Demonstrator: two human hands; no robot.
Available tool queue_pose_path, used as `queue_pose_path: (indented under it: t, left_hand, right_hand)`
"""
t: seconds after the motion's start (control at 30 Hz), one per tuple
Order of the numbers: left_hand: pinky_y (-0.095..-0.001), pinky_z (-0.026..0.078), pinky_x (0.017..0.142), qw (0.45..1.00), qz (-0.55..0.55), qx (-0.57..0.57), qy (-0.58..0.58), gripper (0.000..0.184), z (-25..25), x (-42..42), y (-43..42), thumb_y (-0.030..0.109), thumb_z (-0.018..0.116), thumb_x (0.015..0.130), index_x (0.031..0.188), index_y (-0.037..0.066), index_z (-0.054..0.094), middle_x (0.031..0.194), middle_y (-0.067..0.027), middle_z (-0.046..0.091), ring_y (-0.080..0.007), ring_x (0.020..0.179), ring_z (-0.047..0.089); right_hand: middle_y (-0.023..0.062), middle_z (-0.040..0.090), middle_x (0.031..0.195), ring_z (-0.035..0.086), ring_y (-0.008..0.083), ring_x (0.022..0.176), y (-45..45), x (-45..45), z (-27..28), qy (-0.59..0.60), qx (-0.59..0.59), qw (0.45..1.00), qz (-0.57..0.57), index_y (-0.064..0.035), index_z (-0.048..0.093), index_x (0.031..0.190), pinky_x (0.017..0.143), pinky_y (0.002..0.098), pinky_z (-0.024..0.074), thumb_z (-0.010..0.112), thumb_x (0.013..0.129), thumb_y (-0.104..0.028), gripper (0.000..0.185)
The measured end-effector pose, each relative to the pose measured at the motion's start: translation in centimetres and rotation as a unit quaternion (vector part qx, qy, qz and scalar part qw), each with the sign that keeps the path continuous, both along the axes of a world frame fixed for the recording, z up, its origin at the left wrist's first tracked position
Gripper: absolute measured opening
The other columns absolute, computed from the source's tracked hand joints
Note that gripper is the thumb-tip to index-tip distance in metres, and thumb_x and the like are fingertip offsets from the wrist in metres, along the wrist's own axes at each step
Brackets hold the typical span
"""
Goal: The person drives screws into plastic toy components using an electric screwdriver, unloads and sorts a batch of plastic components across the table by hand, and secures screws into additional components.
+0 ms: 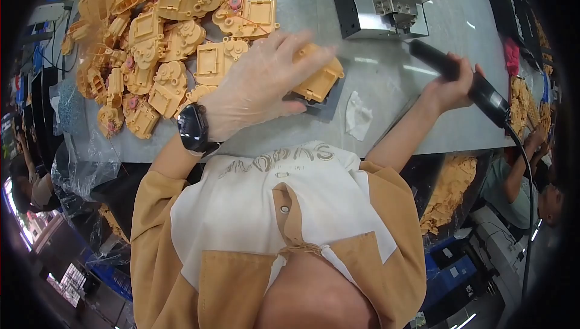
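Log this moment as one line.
left hand: spread over orange housing on dark block | right hand: holding corded black driver, tip off housing

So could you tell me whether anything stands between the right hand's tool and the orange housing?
The left hand partly covers the orange housing; otherwise, nothing visible stands between that housing and the black tool in the right hand.

Tan-and-white top, black watch on the left wrist.
From here I can see the top [241,208] has a white chest, tan sleeves [156,193], a wide stitched tan collar [235,287] and a tan placket with one round snap [284,209]; raised lettering [275,161], hard to read, crosses the white. The watch [193,127] has a round dark face and dark strap.
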State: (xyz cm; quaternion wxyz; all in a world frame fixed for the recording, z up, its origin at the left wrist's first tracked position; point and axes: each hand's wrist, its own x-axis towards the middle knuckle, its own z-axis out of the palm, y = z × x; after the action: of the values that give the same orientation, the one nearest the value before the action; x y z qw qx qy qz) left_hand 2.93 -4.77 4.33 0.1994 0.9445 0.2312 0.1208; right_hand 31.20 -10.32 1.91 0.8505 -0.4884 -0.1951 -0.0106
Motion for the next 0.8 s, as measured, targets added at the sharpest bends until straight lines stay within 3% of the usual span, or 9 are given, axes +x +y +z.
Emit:
queue_pose_path:
  t: [0.17, 0.3, 0.4, 0.47, 0.6, 0.67, 0.8]
  left_hand:
    - [-0.0359, 0.042, 0.087, 0.999, -0.028, -0.03, 0.009, 0.089, 0.1, -0.9, 0.2, 0.001, 0.073, 0.053, 0.131, 0.016, 0.033, 0.117, -0.0109, 0.043, -0.0289, 0.102, 0.047]
    - [-0.0347, 0.043, 0.085, 0.997, -0.042, -0.064, -0.006, 0.086, -0.5, -0.8, 1.3, -0.004, 0.067, 0.054, 0.131, 0.013, 0.031, 0.117, -0.0114, 0.044, -0.0294, 0.1, 0.048]
    - [-0.0377, 0.04, 0.089, 0.994, -0.056, -0.09, -0.023, 0.086, 1.1, -1.0, 1.0, -0.001, 0.065, 0.055, 0.132, 0.01, 0.029, 0.119, -0.0127, 0.043, -0.0304, 0.104, 0.046]
    - [-0.0411, 0.034, 0.094, 0.997, -0.054, -0.023, 0.053, 0.086, 1.5, -1.2, 0.3, 0.008, 0.065, 0.055, 0.133, 0.009, 0.028, 0.124, -0.0154, 0.039, -0.0324, 0.113, 0.04]
    - [-0.0452, 0.026, 0.1, 0.996, -0.031, -0.002, 0.081, 0.086, -0.3, -1.0, 0.3, 0.018, 0.068, 0.057, 0.133, 0.009, 0.028, 0.131, -0.0163, 0.033, -0.0329, 0.122, 0.03]
    - [-0.0463, 0.023, 0.101, 0.993, -0.014, 0.037, 0.107, 0.085, -0.1, -1.1, -0.2, 0.03, 0.069, 0.062, 0.133, 0.008, 0.028, 0.135, -0.0161, 0.028, -0.0335, 0.126, 0.025]
    - [-0.0478, 0.021, 0.102, 0.997, -0.011, 0.071, -0.004, 0.086, 2.0, -0.5, -1.0, 0.043, 0.068, 0.064, 0.132, 0.01, 0.029, 0.135, -0.0161, 0.029, -0.0342, 0.127, 0.024]
  right_hand:
    - [0.0138, 0.055, 0.067, 0.058, 0.0224, 0.059, 0.0, -0.2, -0.2, -0.009, -0.004, 1.0, 0.003, 0.0005, 0.042, 0.095, 0.067, 0.0317, 0.0485, 0.057, 0.063, 0.004, 0.036]
    - [0.0137, 0.055, 0.067, 0.058, 0.023, 0.059, 0.0, 0.1, -0.3, -0.015, 0.004, 1.0, 0.005, 0.0007, 0.043, 0.095, 0.066, 0.0324, 0.0488, 0.057, 0.063, 0.004, 0.035]
    - [0.0137, 0.055, 0.067, 0.058, 0.023, 0.058, 0.0, 0.0, -0.2, -0.014, 0.007, 1.0, 0.006, 0.0007, 0.043, 0.094, 0.067, 0.0328, 0.0489, 0.057, 0.063, 0.005, 0.034]
    - [0.0137, 0.055, 0.067, 0.058, 0.023, 0.058, -0.2, -0.1, -0.3, -0.008, 0.005, 1.0, 0.005, 0.0008, 0.042, 0.094, 0.067, 0.033, 0.0488, 0.057, 0.063, 0.005, 0.034]
    - [0.0137, 0.055, 0.065, 0.058, 0.0229, 0.058, 0.1, 0.0, -0.3, -0.015, 0.02, 0.999, 0.02, 0.0011, 0.042, 0.094, 0.068, 0.0332, 0.0486, 0.057, 0.064, 0.005, 0.034]
    - [0.0136, 0.055, 0.065, 0.058, 0.0228, 0.058, -0.2, -0.1, -0.3, -0.014, 0.016, 1.0, 0.021, 0.0012, 0.042, 0.094, 0.068, 0.0332, 0.0486, 0.057, 0.064, 0.005, 0.034]
    - [0.0137, 0.055, 0.065, 0.058, 0.0222, 0.058, 0.3, -0.2, -0.3, -0.033, 0.016, 0.999, 0.012, 0.0013, 0.042, 0.094, 0.067, 0.0328, 0.0485, 0.056, 0.065, 0.006, 0.032]
